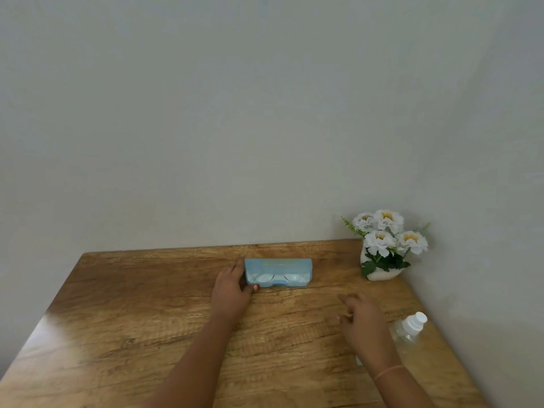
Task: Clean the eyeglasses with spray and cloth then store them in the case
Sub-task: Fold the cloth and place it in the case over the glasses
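We see the left hand (232, 287) reaching up the middle of the frame, forearm straight, gripping the left end of a pale blue rectangular eyeglasses case (278, 267): fingers together against that end, thumb curled to its front corner. The clear-lensed eyeglasses (265, 278) lie along the case's front edge; we cannot tell whether they sit inside it or on it. The right hand (363, 319), at lower right, hovers over the grained brown wooden table (147, 319) with fingers loosely curled and holding nothing, slightly blurred. A thin orange band (388, 371) circles its wrist. Just right of it stands a clear plastic spray bottle (410, 326) with a white cap. White fabric-like flowers in a smooth white vase (382, 275) occupy the table's far right corner.
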